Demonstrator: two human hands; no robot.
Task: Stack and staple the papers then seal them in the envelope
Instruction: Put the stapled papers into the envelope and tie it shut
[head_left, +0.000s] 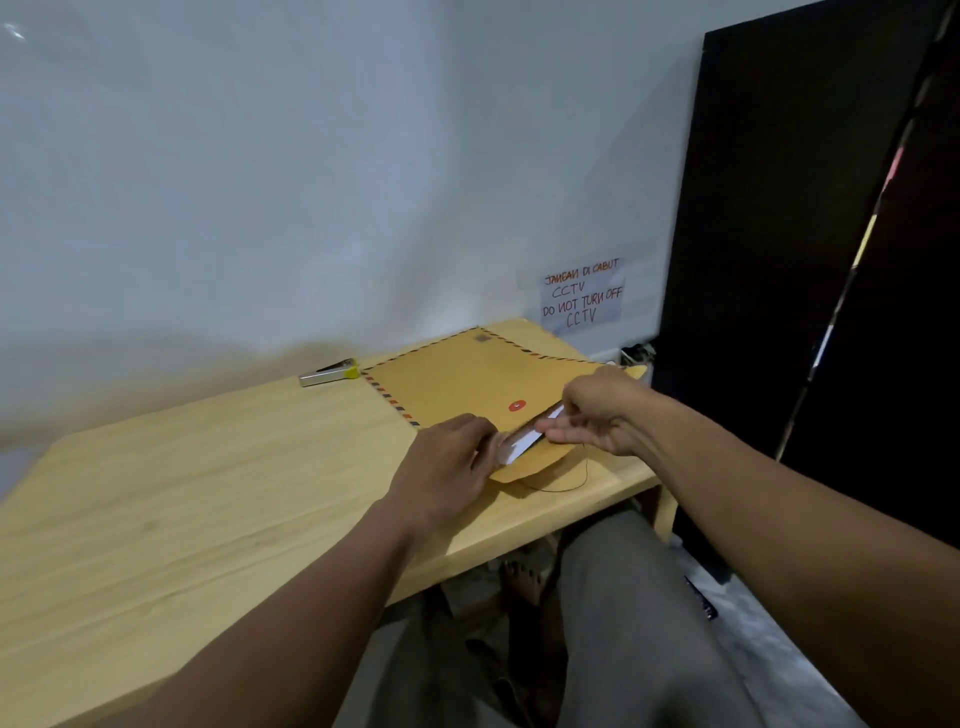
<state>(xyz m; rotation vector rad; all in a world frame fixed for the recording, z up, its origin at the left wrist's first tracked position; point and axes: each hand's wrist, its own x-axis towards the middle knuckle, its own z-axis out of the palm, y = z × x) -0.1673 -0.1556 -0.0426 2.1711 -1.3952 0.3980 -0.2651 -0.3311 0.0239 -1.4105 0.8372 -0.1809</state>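
Sitting legs: grey trousers filled the near foreground below the table edge, with a bare foot on the floor beneath.
Table: light wood, running from the near left up to the wall.
Left hand: palm down at the left end of the envelope's mouth, fingers curled over the opening and gripping the envelope's upper layer there.
Papers: a white stack, only its near edge showing, the rest already inside the mouth of the envelope, between the two hands.
Right hand: at the right end of the mouth, fingers curled and pinching the exposed edge of the papers.
Flap: lying open and flat on the table toward the person, under the papers' edge.
String: a thin dark thread looping loose off the flap onto the wood.
Envelope: brown, with a striped red-and-blue border, flat on the table's far right part, its closed end toward the wall.
Red disc: a round closure on the envelope's face, just beyond the mouth.
Stapler: silver with a yellow end, lying by the wall, just left of the envelope's far corner and apart from both hands.
Note: taped to the pale wall behind (hand-lettered, reading "DO NOT TURN OFF CCTV").
Dark panel: tall and nearly black, standing at the far right.
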